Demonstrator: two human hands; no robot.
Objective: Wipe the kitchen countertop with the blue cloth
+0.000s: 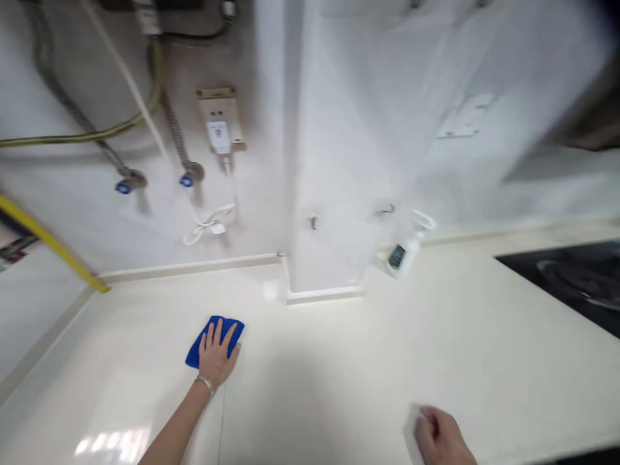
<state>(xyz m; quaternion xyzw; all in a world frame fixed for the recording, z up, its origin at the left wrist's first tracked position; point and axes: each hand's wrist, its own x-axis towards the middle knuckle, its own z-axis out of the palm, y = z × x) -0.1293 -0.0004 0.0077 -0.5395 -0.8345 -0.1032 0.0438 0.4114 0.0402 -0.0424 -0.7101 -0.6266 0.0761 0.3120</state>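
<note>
The blue cloth (194, 351) lies flat on the worktop (314, 381), left of the white pillar (334, 194) and nearer me than its base. Its visible long axis runs aslant, one end pointing up toward the pillar's foot, the other down and away to the left. My left hand (216, 354) presses on it, palm down, fingers spread apart rather than gripping. My right hand (440, 436), to the pillar's right and much nearer me, is curled, fingers together; I cannot tell whether it holds anything. The spray bottle (408, 252) stands just right of the pillar, the black cooktop (571, 278) farther right.
</note>
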